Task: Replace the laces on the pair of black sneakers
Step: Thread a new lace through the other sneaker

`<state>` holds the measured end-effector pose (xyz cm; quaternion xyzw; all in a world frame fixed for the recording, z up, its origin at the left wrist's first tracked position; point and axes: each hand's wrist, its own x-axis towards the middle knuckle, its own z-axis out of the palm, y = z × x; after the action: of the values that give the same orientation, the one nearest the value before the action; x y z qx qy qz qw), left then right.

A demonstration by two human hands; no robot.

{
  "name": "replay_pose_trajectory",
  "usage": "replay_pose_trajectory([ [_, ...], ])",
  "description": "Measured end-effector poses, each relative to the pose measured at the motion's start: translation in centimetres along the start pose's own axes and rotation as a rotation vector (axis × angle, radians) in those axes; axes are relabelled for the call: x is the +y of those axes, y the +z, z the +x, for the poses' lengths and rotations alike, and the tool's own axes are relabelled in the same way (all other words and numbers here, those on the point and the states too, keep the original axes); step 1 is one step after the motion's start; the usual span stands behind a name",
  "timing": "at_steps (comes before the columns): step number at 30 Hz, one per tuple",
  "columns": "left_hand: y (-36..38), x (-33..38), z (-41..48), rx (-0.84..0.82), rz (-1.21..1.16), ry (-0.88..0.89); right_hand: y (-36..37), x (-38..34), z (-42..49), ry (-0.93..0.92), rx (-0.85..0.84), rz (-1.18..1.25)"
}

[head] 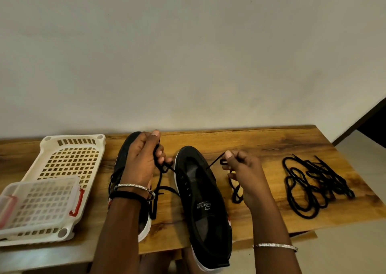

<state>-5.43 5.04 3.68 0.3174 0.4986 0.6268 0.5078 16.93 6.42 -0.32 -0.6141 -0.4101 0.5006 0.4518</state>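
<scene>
Head view: one black sneaker (205, 198) lay between my two hands.
It sat on the table (261, 144), toe toward the wall, heel toward me, long axis running away from me. My right hand (244, 175), the nearer one, pinched the lace (215, 162) just beside the toe-end eyelets. My left hand (142, 165) gripped a bunched strand over the other sneaker (123, 158), possibly the same lace's far end.

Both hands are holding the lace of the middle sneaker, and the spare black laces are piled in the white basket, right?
Not quite. The head view shows the spare black laces piled on the wooden table, right of the sneaker, not in the white basket. The left hand and right hand do hold its lace.
</scene>
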Motion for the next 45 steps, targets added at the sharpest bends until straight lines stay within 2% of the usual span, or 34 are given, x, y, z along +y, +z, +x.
replay_pose_trajectory([
  [3, -0.3, 0.0, 0.1, 0.012, 0.067, 0.073, -0.3, -1.0, 0.0, 0.098, -0.004, 0.412],
  [6, -0.2, 0.1, -0.1, 0.016, 0.186, 0.116, -1.1, -1.7, 0.1, 0.074, -0.027, 0.765],
  [10, -0.3, -0.1, -0.1, 0.020, 0.365, 0.122, -1.4, -2.0, 0.0, 0.059, -0.054, 0.967],
  [13, -0.5, -0.4, -0.1, 0.030, 0.543, 0.144, -1.2, -2.2, -0.2, 0.056, -0.077, 0.976],
  [18, -0.7, -0.1, -0.5, -0.021, 0.929, 0.315, -1.1, -2.5, -0.3, 0.033, -0.049, 0.860],
  [22, -0.7, -0.4, -0.4, -0.196, 1.461, 0.134, -1.1, -2.6, -0.3, -0.020, 0.032, 0.675],
  [25, 0.0, -1.2, -0.6, -0.244, 1.670, 0.042, -0.8, -2.7, -0.6, -0.090, 0.137, 0.436],
  [27, 0.1, -1.5, -0.4, -0.212, 1.668, 0.079, -0.5, -2.6, -0.7, -0.187, 0.230, 0.126],
  [29, -0.1, -1.4, -0.3, -0.192, 1.632, 0.157, -0.3, -2.3, -0.8, -0.275, 0.245, -0.102],
  [31, -0.5, -1.3, -0.2, -0.204, 1.516, 0.175, -0.1, -2.2, -0.7, -0.297, 0.148, -0.279],
  [35, -1.1, -0.9, -0.2, -0.156, 1.048, 0.065, 0.2, -1.1, 0.0, -0.242, -0.092, -0.785],
  [37, -0.8, -0.6, -0.3, -0.135, 0.930, -0.012, 0.5, -0.5, 0.1, -0.219, -0.200, -0.958],
  [41, -0.8, 0.1, -0.5, -0.191, 0.846, -0.159, 0.7, -0.4, 0.4, -0.212, -0.242, -0.902],
  [45, -0.8, 1.8, -0.8, -0.222, 0.812, -0.211, 1.1, -2.2, -0.8, -0.203, -0.189, -0.646],
])
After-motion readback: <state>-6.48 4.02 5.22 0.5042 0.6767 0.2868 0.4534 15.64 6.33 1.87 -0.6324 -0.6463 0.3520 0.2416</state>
